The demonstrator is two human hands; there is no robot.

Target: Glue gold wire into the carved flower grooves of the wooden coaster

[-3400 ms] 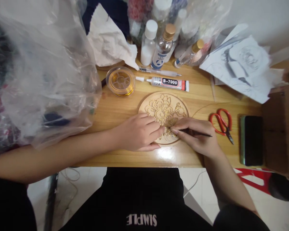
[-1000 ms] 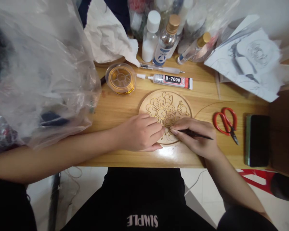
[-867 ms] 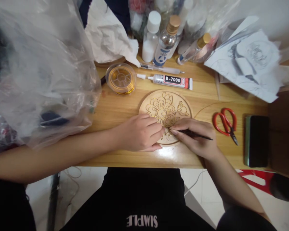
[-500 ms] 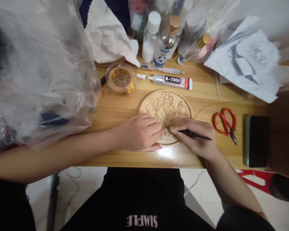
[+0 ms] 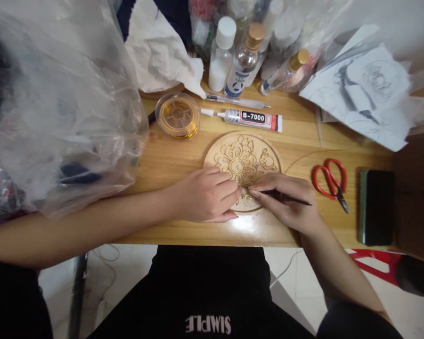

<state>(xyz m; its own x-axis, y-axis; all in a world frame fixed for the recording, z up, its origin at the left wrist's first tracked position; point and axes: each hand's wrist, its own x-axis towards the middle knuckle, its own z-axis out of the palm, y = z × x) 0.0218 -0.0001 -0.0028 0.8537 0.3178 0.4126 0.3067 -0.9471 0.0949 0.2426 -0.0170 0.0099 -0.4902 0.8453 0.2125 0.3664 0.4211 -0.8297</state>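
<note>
A round wooden plaque [image 5: 242, 160] with gold wire flower outlines lies flat near the table's front edge. My left hand [image 5: 212, 195] rests over its lower left part, fingers curled together; whatever its fingertips pinch is too small to make out. Coming in from the right, my right hand [image 5: 286, 195] grips a thin dark tool [image 5: 289, 199], whose tip meets the plaque close to my left fingertips. A fine gold wire [image 5: 305, 154] curves over the table to the right of the plaque.
Behind the plaque lie a wire spool [image 5: 179, 116], a glue tube [image 5: 253, 119] and a pen [image 5: 236, 100], with bottles [image 5: 240, 68] further back. Red-handled pliers [image 5: 330, 181] and a dark phone-like block [image 5: 376, 207] lie right. A large plastic bag [image 5: 67, 103] fills the left.
</note>
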